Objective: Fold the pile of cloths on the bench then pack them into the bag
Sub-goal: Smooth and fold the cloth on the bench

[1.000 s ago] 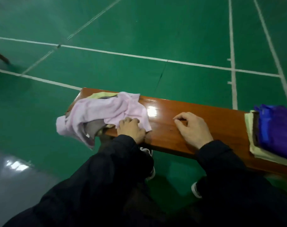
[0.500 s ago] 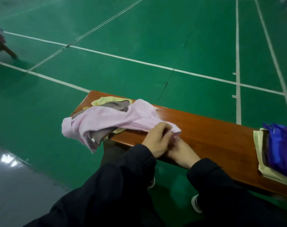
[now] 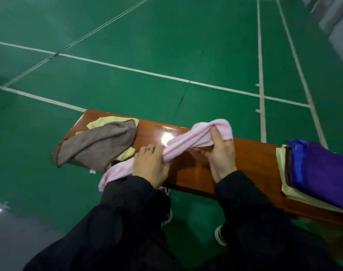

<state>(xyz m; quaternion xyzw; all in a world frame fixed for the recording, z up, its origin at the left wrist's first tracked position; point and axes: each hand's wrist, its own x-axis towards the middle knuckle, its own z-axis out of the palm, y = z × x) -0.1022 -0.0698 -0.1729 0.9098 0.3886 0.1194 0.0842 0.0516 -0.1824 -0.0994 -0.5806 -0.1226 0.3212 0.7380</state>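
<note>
So since half a second ago the pink cloth [image 3: 188,142] has been pulled off the pile and dragged right along the counter [image 3: 250,163], and the hands have moved apart, where before they were bunched together at its near corner. Now it's stretched into a loose rope between them, raised a bit over the middle of the counter.

The left hand [image 3: 152,166] has its grip curled around the lower left part of the cloth, with a tail of pink hanging past the near edge beside the dark sleeve. The right hand [image 3: 222,153] has its grip closed on the upper right end, thumb pinching on top, and the bunched end pokes out past the fingers on the far side.

With the pink one gone, the pile at the left end is just a gray-brown cloth [image 3: 100,145] lying crumpled over a yellow cloth [image 3: 106,122], the gray one drooping off the near left corner.

At the right end of the counter there's a stack of folded cloths [image 3: 323,169], purple and blue on top, pale yellow at the bottom.

All around is a green court floor [image 3: 147,36] with white lines. Shoes show under the counter, near the person's legs.
</note>
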